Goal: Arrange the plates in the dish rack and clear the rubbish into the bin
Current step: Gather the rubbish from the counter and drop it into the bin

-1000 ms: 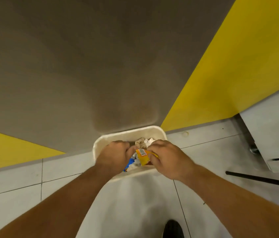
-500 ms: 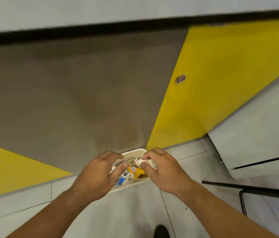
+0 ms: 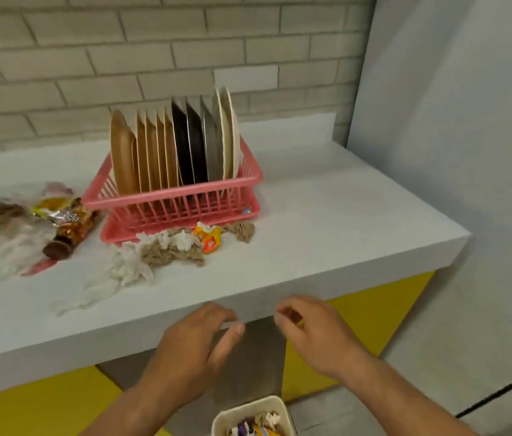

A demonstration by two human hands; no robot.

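A pink dish rack (image 3: 172,196) stands on the white counter (image 3: 327,221) with several plates (image 3: 172,146) upright in it: tan, black, grey and white. Crumpled tissues and an orange wrapper (image 3: 182,243) lie in front of the rack. More wrappers and tissue (image 3: 37,225) lie to its left. A cream bin (image 3: 253,416) holding rubbish sits on the floor at the bottom edge. My left hand (image 3: 194,347) and my right hand (image 3: 314,332) hover empty below the counter's front edge, above the bin, fingers loosely curled.
A brick wall runs behind the counter. A pale wall or cabinet side (image 3: 456,152) rises at the right. Yellow and grey panels (image 3: 361,313) front the counter below its edge.
Both hands have lifted out of the bin and let go of the rubbish. The view has swung up from the floor to the counter.
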